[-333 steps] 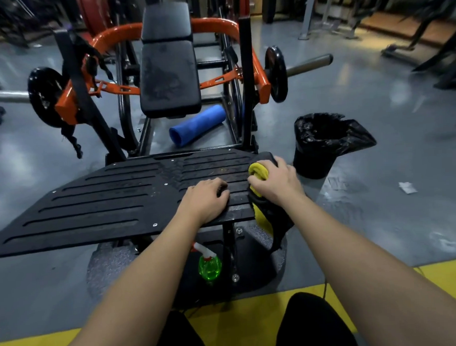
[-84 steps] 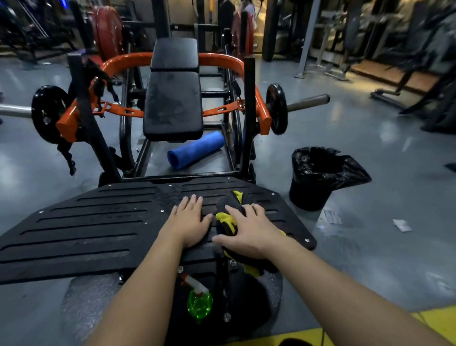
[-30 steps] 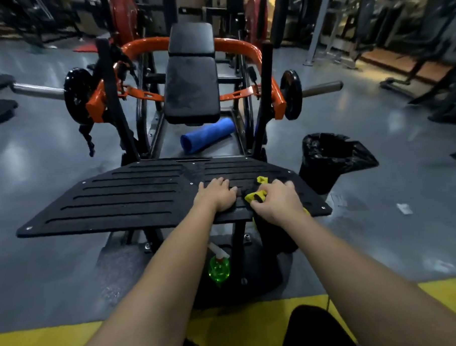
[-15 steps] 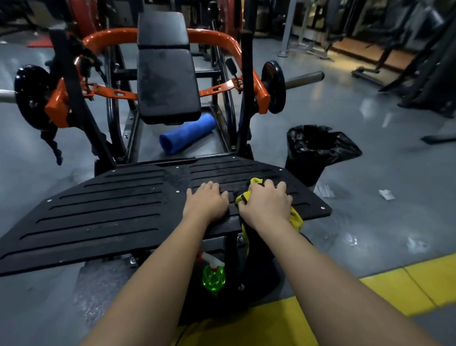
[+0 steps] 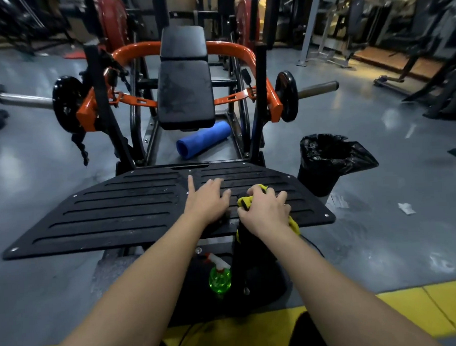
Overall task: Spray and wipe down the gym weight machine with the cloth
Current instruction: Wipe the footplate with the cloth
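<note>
The weight machine's black slotted footplate [image 5: 124, 211] spreads across the middle, with its black pad [image 5: 185, 93] and orange frame [image 5: 135, 50] behind. My right hand [image 5: 265, 213] grips a bunched yellow-and-black cloth [image 5: 245, 199] on the plate's right part; more cloth hangs over the near edge. My left hand [image 5: 207, 200] rests flat on the plate just left of it, fingers spread. A green spray bottle [image 5: 219, 277] with a white trigger stands on the machine's base below the plate.
A bin lined with a black bag [image 5: 323, 163] stands right of the plate. A rolled blue mat [image 5: 203, 142] lies under the pad. Plate-loaded bars stick out at both sides. Paper scraps [image 5: 406, 208] lie on the wet grey floor. A yellow floor stripe [image 5: 384, 315] runs near me.
My right hand and the cloth have slid slightly up the plate; my left hand has spread its fingers, the index finger stretched forward. The view has shifted a little.
</note>
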`<state>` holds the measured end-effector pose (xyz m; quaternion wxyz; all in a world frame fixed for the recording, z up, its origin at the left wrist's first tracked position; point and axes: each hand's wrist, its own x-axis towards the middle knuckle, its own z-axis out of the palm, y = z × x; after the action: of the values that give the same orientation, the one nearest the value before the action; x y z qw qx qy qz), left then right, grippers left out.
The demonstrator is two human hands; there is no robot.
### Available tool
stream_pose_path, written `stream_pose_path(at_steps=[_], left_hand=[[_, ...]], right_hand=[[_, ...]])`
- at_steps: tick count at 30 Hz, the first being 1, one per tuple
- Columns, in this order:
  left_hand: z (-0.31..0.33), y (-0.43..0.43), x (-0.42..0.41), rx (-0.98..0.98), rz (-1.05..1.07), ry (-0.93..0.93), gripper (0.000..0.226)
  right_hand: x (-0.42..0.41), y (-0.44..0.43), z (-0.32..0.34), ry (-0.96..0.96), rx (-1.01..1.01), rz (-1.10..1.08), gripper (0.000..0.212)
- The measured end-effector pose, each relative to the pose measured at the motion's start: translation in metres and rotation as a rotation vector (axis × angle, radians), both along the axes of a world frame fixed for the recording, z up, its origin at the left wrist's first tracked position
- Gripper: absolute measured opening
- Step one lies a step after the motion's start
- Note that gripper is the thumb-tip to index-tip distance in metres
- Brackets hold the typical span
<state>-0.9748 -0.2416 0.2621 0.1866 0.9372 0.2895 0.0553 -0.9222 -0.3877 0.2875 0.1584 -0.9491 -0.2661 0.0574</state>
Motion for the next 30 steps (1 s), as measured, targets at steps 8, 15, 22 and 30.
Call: stream_pose_path(at_steps=[8,15,22,30], left_hand=[[-0.014,0.038,-0.043,-0.081,0.125,0.235,0.063],[-0.024,0.044,-0.039,-0.035,0.116,0.237,0.067],[-0.028,0.045,-0.039,-0.014,0.122,0.247,0.065],[-0.026,0.043,-0.039,-0.036,0.121,0.228,0.064]], right_hand=[[0.018,0.07,-0.018,0.023,-0.013,0.094,0.042],[0.101,0.138,-0.051,0.023,0.017,0.112,0.036],[0.163,0.196,-0.07,0.059,0.018,0.109,0.047],[0.196,0.203,-0.065,0.176,-0.029,0.088,0.049]])
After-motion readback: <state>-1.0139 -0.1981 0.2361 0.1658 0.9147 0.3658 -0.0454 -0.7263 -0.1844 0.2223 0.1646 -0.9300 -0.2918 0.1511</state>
